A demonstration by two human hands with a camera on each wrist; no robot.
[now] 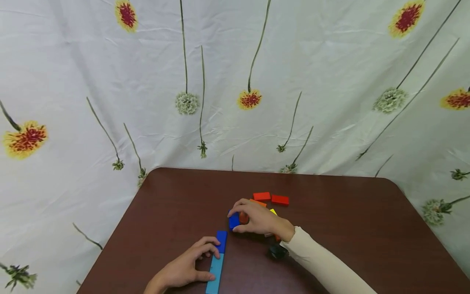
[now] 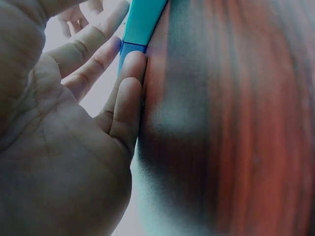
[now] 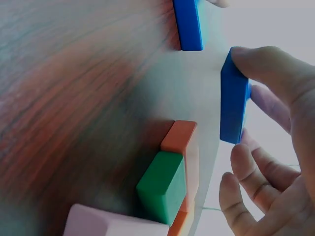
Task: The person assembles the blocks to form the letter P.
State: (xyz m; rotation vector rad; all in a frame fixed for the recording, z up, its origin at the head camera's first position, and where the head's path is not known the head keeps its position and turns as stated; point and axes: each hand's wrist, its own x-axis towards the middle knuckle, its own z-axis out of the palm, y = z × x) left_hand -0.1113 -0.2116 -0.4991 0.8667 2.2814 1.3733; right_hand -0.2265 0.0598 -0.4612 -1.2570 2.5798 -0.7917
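My right hand (image 1: 260, 218) pinches a dark blue block (image 3: 234, 98) between thumb and fingertips, just above the tabletop and beyond the far end of a row of blocks. The row has a second dark blue block (image 1: 222, 236) at its far end, touching a light blue stretch (image 1: 217, 267) that runs toward me. Beside the row's left side, my left hand (image 1: 189, 261) rests with loosely bent fingers. Its thumb and fingertips touch the blocks. Whether the light blue stretch is one block or two, I cannot tell.
Right of the row on the brown table (image 1: 176, 204) lie two red blocks (image 1: 262, 196), an orange block (image 1: 258, 202) and a yellow block (image 1: 273, 211). In the right wrist view stand a green block (image 3: 162, 189) and a pale pink block (image 3: 113, 223). A patterned cloth (image 1: 220, 61) hangs behind.
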